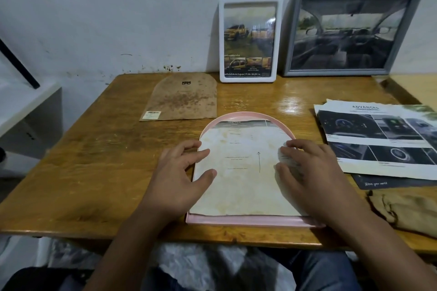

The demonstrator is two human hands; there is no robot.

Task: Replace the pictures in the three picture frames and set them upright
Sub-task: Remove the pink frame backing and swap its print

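Observation:
A pink arch-shaped frame (246, 220) lies face down on the wooden table in front of me. A stained paper picture (243, 168), cut to the arch shape, lies in it with its back up. My left hand (182, 172) presses straight fingers on the paper's left edge. My right hand (305, 168) presses on its right edge, with a bit of pale cloth or paper under the fingers. The frame's brown arch-shaped backing board (182, 99) lies flat at the back left. A white frame (249, 39) and a grey frame (347, 30) stand upright against the wall, each holding a car picture.
Loose car brochure sheets (378, 139) are stacked at the right of the table. A brown cloth (406, 210) lies at the near right edge. A white shelf (26, 106) stands left of the table. The wall is right behind the table.

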